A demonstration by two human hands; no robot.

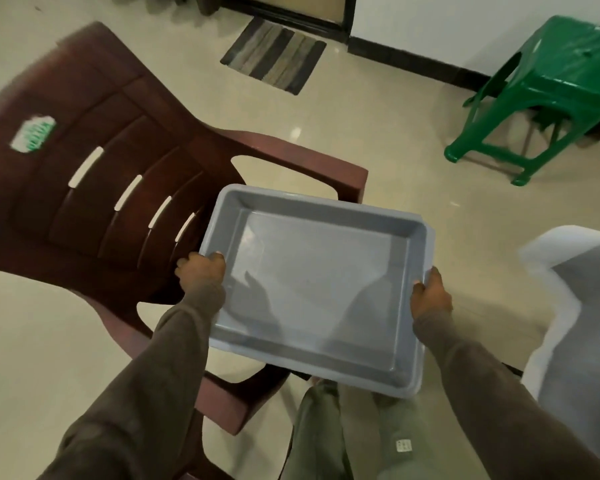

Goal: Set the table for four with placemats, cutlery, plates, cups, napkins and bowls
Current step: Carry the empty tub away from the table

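An empty grey rectangular plastic tray (312, 285) hangs in the air in front of me, over the floor and the arm of a chair. My left hand (201, 271) grips its left rim, fingers curled over the edge. My right hand (430, 296) grips its right rim. Nothing lies in the tray. No placemats, cutlery, plates, cups, napkins or bowls are in view.
A dark red plastic armchair (94, 188) stands at the left, its back towards me. A green plastic stool (555, 98) stands at the upper right. A white-edged table corner (568, 306) shows at the right. A striped doormat (274, 55) lies by the door on the beige floor.
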